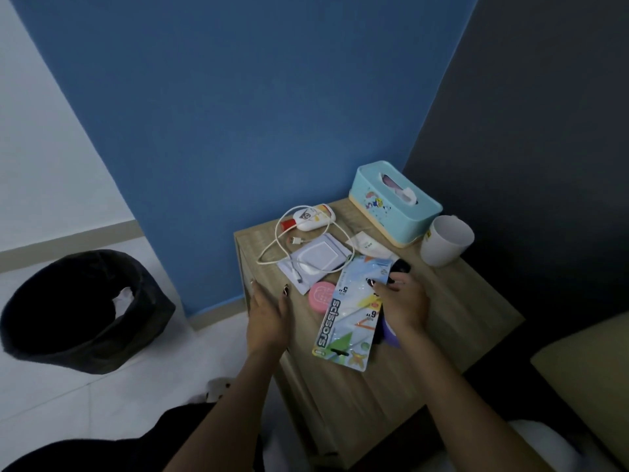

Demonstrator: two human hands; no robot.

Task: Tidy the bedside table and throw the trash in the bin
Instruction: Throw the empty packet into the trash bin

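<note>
On the wooden bedside table (452, 321), my right hand (401, 306) pinches the top edge of an empty scissors packet (350, 315), lifting it above a dark purple object (388, 330) that is mostly hidden. My left hand (270, 310) hovers at the table's left edge, fingers relaxed, holding nothing. A pink round case (321, 296), a clear flat sachet (315, 260), a white cable (299, 238), a white tube with a red cap (311, 218) and a small white wrapper (366, 245) lie behind. The black bin (81, 311) stands on the floor to the left.
A teal tissue box (394, 202) and a white cup (446, 240) stand at the table's back right corner. A blue wall rises behind, a dark wall on the right. A bed edge (585, 369) lies at the lower right. White paper lies inside the bin.
</note>
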